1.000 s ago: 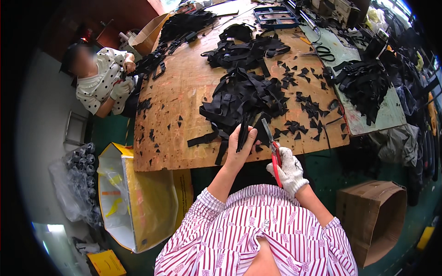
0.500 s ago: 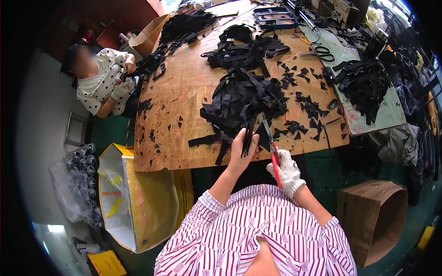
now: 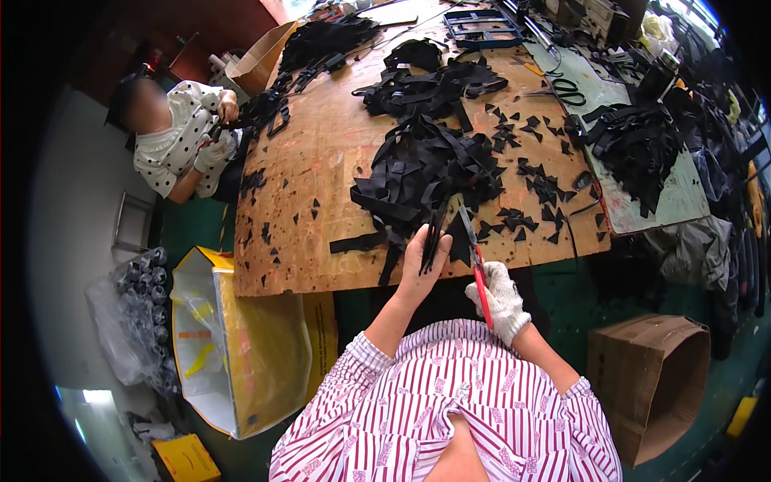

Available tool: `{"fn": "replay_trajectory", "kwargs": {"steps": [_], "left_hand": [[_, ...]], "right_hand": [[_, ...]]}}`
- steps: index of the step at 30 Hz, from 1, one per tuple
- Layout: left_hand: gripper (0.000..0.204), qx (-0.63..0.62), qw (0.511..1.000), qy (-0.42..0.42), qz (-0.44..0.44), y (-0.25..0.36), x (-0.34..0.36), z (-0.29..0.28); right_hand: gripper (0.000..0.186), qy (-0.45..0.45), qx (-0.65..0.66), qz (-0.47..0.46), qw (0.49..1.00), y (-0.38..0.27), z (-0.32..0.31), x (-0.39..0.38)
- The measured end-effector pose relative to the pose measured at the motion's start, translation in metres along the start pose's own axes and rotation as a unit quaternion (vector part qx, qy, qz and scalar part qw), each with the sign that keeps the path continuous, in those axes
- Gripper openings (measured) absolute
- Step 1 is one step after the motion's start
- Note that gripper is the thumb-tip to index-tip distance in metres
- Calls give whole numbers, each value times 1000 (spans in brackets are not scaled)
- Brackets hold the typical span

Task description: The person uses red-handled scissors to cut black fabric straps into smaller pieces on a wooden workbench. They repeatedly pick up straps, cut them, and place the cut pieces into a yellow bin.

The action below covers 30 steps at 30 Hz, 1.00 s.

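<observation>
Strap (image 3: 431, 238) seemingly between left-hand fingers (image 3: 418, 255)

An open brown cardboard box (image 3: 646, 386) lies on its side on the green floor at lower right, its mouth facing right; a second brown cardboard box (image 3: 261, 58) stands at the tabletop's far left corner, flaps open; a tall yellow carton (image 3: 269, 353) lined with a clear plastic bag stands left of the person; a small yellow box (image 3: 186, 459) sits at the lower left edge.
</observation>
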<state>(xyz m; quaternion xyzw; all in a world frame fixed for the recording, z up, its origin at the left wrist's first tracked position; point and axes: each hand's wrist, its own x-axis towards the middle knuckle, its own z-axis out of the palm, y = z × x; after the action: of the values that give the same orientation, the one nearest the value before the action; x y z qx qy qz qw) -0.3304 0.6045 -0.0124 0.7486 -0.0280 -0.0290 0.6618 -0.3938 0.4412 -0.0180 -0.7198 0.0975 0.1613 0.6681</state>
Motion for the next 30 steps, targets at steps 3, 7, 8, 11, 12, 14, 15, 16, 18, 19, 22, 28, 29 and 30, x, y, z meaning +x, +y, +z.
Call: {"fn": "replay_trajectory", "kwargs": {"steps": [3, 7, 8, 11, 12, 14, 15, 16, 18, 19, 22, 28, 29, 30], "left_hand": [[18, -9, 1000, 6, -5, -1, 2, -1], [17, 0, 1000, 7, -3, -3, 1, -3], [17, 18, 1000, -2, -2, -4, 0, -2], [17, 25, 999, -27, -16, -6, -5, 2], [17, 30, 999, -25, 5, -6, -4, 0], [17, 38, 998, -22, 47, -5, -2, -2], [18, -8, 1000, -15, 8, -2, -2, -2], [18, -54, 998, -8, -30, 1, -2, -3], [22, -122, 990, -7, -76, 10, 3, -12], [21, -122, 990, -12, -74, 16, 5, -18], [20, -125, 988, -34, -87, 26, 9, -27], [25, -209, 972, -36, -98, 6, 1, -34], [32, -241, 964, -36, -104, 7, 2, -38], [38, -273, 954, -5, -123, 10, 3, -42]], "right_hand": [[36, -10, 36, 15, 999, 1, 1, -3], [36, -23, 7, 21, 999, 9, 0, 2], [36, -20, 15, 30, 999, 5, 0, 3], [37, -12, 50, 43, 998, -2, 1, 3], [37, -18, 65, 55, 996, -2, 0, 3], [36, -30, 94, 78, 992, -6, -2, 1], [34, -25, 99, 77, 992, -9, -2, -1], [34, -21, 101, 72, 992, -9, -2, -1], [34, -14, 108, 62, 992, -10, -1, -1], [34, -17, 119, 59, 991, -11, -1, -1], [31, -33, 121, 50, 991, -7, -3, 4], [26, -41, 74, 35, 996, -6, -3, 22], [26, -37, 109, 40, 993, -4, -4, 23], [25, -33, 143, 46, 988, -1, -7, 23]]}}
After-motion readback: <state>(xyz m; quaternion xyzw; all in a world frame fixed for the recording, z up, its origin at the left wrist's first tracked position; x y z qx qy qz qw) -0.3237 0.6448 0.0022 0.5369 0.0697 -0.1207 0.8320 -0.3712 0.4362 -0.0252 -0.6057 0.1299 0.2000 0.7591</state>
